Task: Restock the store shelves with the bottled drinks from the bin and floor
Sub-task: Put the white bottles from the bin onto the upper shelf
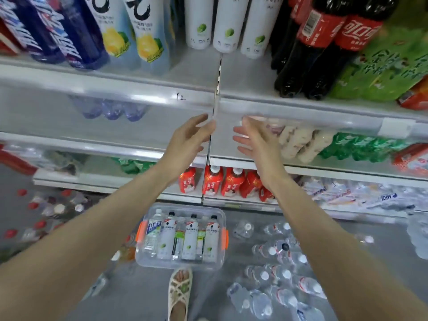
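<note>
Head view: the left hand (187, 137) and right hand (257, 140) are both spread and empty, raised before the white shelf edge (289, 110). The clear plastic bin with orange clips (180, 264) sits on the floor below, between the arms, about equally near to each. It holds three white lime-label bottles (191, 237), caps pointing far, and about three other bottles. Loose clear water bottles (278, 272) lie to the right, too blurred to count.

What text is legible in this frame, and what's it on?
"12": handwritten on the shelf edge.
"可口可": red label of the cola bottle; the rest curves out of sight.
"240": small print low on the white lime bottle.
Labels on the bin bottles and the green pack: too blurred to read.
</note>
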`<state>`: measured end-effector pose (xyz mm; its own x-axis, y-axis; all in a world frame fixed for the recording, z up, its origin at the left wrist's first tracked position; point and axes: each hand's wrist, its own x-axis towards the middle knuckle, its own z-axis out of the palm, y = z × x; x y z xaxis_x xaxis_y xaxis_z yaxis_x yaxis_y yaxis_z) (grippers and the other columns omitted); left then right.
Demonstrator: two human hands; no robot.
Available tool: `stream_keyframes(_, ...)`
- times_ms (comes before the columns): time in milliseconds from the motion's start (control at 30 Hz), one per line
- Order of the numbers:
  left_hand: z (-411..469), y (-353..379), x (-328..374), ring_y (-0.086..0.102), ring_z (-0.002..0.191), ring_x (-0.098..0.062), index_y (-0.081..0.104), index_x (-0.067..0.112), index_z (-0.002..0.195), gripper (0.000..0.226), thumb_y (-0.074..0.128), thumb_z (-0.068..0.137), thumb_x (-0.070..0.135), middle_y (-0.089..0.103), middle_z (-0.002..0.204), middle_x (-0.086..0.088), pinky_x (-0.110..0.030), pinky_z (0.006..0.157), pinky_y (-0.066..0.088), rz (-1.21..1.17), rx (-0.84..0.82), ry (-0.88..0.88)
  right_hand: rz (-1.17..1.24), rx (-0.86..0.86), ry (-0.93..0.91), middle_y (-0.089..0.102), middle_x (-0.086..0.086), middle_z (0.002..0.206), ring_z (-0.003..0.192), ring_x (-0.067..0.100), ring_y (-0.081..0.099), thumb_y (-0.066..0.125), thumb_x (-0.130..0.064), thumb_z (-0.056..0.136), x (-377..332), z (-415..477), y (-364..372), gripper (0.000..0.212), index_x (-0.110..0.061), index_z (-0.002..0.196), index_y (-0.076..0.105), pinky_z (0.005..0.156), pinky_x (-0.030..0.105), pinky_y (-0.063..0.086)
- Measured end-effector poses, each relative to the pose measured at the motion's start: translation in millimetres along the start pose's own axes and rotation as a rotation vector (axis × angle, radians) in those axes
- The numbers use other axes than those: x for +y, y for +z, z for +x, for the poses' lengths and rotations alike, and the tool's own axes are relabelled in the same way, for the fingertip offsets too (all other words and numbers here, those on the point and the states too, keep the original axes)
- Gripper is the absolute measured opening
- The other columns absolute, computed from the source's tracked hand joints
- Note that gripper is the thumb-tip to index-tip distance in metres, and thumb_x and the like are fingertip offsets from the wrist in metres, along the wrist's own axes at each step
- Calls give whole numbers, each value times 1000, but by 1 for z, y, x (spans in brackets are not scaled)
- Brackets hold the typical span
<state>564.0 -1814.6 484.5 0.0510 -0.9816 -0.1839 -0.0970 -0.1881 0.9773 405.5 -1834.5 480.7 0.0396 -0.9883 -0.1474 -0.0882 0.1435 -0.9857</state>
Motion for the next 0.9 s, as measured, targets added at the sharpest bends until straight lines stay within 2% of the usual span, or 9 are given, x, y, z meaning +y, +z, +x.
stream_keyframes(200,-28,-5,-106,60,107,-10,48,26,133,49,59,89,45,63,115,4,-26,92,46,-7,-11,-201,-76,-57,202,66,-2,117,108,14,63,58,-48,90,105,-26,12,27,-32,112,59,100,39,48)
stream_keyframes(267,-31,-6,-146,61,104,-12,52,29,127,42,60,89,44,64,113,2,-28,92,48,-21,6,-282,-98,-70,267,65,-3,120,109,11,62,58,-45,92,144,-31,18,31,-28,118,59,99,35,48)
stream_keyframes(333,-33,-8,-185,61,101,-15,54,27,124,36,59,90,38,64,111,0,-27,88,48,-53,30,-378,-102,-69,357,65,-5,116,99,4,63,58,-38,93,177,-34,24,35,-19,123,59,94,27,48)
stream_keyframes(400,-33,-11,-227,61,99,-14,55,24,123,35,61,90,33,64,110,-1,-24,82,47,-71,51,-467,-84,-52,458,67,-2,109,95,11,65,60,-35,93,216,-35,34,30,-17,117,62,93,32,50)
stream_keyframes(467,-34,-14,-268,61,100,-14,54,23,124,40,64,88,36,64,112,-1,-24,82,47,-67,39,-530,-115,-52,525,69,2,109,101,20,65,61,-38,92,257,-35,45,31,-18,115,64,93,37,51)
stream_keyframes(633,-29,-15,-366,61,95,-15,54,18,125,36,60,91,29,64,110,-4,-28,83,47,-92,42,-700,-100,-1,674,69,4,111,102,20,64,61,-34,92,347,-33,64,22,-22,109,65,86,34,49)
stream_keyframes(733,-25,-7,-417,59,97,-18,55,17,124,35,61,91,26,64,105,-5,-25,75,46,-68,14,-767,-89,46,746,68,4,111,100,21,63,64,-33,90,395,-32,69,32,-13,116,63,84,33,47)
stream_keyframes(833,-24,5,-461,60,104,-21,54,24,119,33,64,88,32,63,114,-7,-30,82,47,-71,-14,-831,-105,75,786,66,0,110,100,19,63,62,-33,91,437,-34,69,31,-16,117,62,90,35,47)
stream_keyframes(900,-25,16,-485,60,105,-21,54,24,120,39,67,85,36,62,114,-7,-34,88,46,-69,-49,-862,-115,95,814,64,1,119,108,20,61,61,-33,92,462,-37,66,36,-14,123,60,98,37,47)
